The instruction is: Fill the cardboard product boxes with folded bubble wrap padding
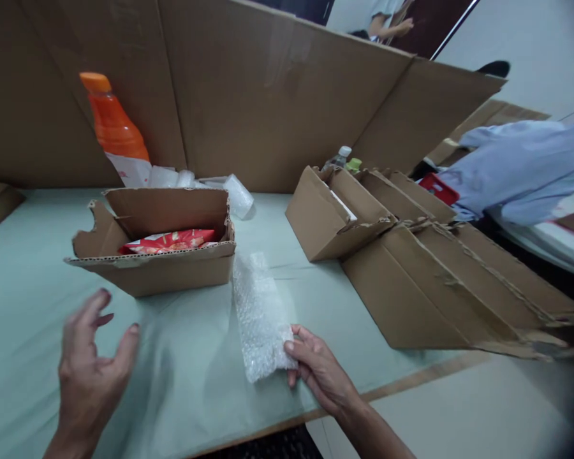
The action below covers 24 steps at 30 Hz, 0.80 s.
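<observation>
A strip of bubble wrap [263, 319] is pinched at its near right corner between the thumb and fingers of my right hand [320, 366]. Its far end reaches beside an uncovered cardboard box [186, 274] on the left. Inside that box lies a red packet [172, 241], partly hidden by the front wall. My left hand [93, 360] hovers in front of the box, slightly blurred, with thumb and fingers apart and nothing between them.
Behind the box stand an orange bottle [119, 131] and bubble wrap rolls [239, 196]. Cardboard compartments [402, 274] line the right side, with bottle tops [344, 153] showing. A tall cardboard panel [268, 95] bounds the back. Blue cloth [526, 159] lies far right; a person's arm [387, 27] shows beyond.
</observation>
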Tool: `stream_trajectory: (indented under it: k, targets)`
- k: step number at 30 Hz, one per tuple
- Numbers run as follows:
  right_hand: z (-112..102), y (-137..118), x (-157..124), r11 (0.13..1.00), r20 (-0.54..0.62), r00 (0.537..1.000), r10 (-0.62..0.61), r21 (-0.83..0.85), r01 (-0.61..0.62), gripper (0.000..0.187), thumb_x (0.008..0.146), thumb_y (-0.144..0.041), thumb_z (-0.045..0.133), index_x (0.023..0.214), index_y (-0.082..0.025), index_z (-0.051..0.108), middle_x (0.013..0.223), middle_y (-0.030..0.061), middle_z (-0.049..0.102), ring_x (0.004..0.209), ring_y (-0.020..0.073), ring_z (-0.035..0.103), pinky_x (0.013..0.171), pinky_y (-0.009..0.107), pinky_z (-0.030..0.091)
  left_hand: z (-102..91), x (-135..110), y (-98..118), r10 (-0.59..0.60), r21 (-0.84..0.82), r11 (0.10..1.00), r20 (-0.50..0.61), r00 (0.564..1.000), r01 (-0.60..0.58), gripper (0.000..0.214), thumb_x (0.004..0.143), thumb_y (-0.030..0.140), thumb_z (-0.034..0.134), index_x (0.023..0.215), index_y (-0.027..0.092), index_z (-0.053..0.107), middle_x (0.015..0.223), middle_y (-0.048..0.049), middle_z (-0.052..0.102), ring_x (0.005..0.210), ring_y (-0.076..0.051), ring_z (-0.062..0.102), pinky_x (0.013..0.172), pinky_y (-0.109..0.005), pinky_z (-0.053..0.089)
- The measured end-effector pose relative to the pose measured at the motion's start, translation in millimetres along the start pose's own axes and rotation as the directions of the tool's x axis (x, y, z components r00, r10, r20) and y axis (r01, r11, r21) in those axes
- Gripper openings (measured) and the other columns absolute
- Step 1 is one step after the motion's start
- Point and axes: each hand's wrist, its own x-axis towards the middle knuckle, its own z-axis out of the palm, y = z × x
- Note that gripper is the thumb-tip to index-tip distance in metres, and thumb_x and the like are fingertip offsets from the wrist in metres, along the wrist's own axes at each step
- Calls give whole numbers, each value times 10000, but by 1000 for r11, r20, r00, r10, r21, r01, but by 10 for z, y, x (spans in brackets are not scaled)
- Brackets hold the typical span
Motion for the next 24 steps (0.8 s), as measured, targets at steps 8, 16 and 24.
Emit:
stream_trajectory:
  k: [8,16,24]
  targets:
    - [56,302,-163,989,93,994,64,128,-76,423,720,-429,872,976,-148,684,820,13,631,657,101,564,435,167,504,231,-759,690,514,-253,858,441,736,-448,596,849,53,504,1425,207,518,1503,-134,528,1421,-290,461,1057,-455,522]
    - [-122,290,-316,985,161,987,3,171,-31,517,884,-665,621,994,-167,708,813,84,724,775,184,684,553,231,512,607,-603,902,140,-391,915,536,832,98,212,896,179,510,956,205,711,871,-24,762,802,-172,705,734,-291,556]
    - [-159,89,-283,337,422,679,-601,-637,694,245,929,-207,630,1166,-234,681,1173,95,738,1099,244,665,944,414,533,794,-389,930,-161,-167,912,693,703,374,470,844,343,509,1258,148,618,734,4,668,662,-173,621,670,-301,492]
